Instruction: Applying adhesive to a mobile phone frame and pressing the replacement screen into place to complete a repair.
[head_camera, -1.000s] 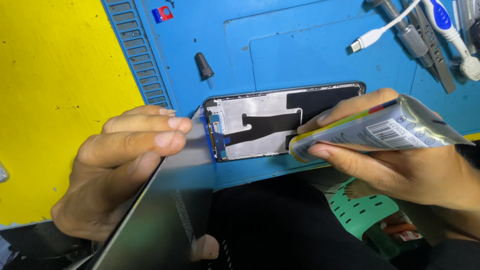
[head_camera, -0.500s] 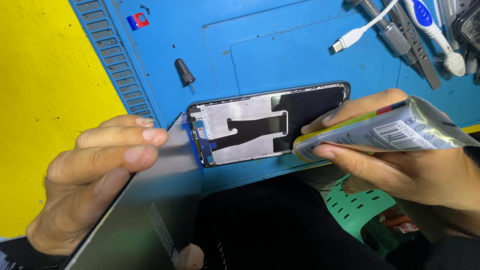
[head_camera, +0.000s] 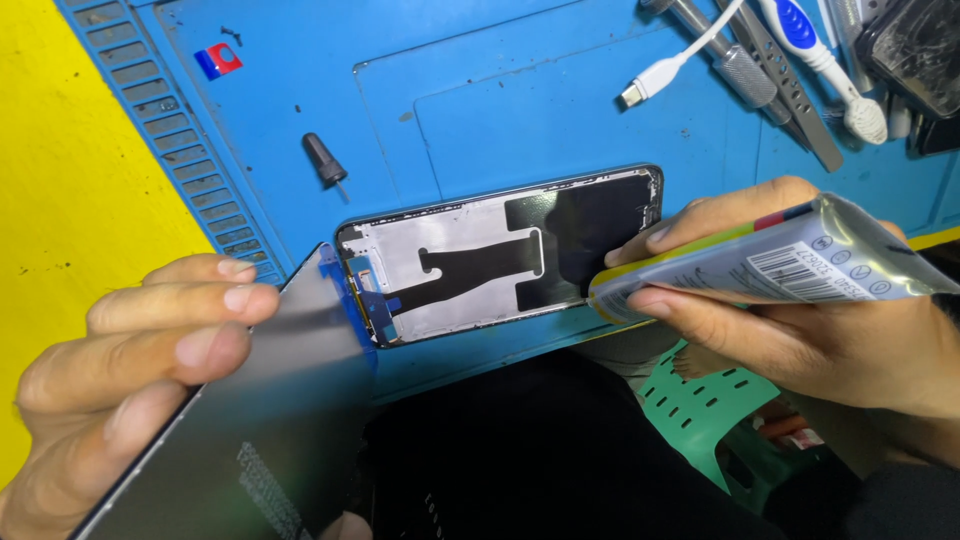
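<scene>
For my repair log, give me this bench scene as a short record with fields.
Left hand: holds dark flat screen panel, lifted beside the frame
Right hand: grips silvery squeeze tube, tip at the frame's edge
Centre: opened black phone frame with metal plate
Surface: blue work mat
Nearby: white cable plug, small black nozzle cap

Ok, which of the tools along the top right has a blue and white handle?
The toothbrush, lying bristles down-right near the corner. The screwdrivers and tweezers beside it are plain grey metal, and the cable is all white.
</scene>
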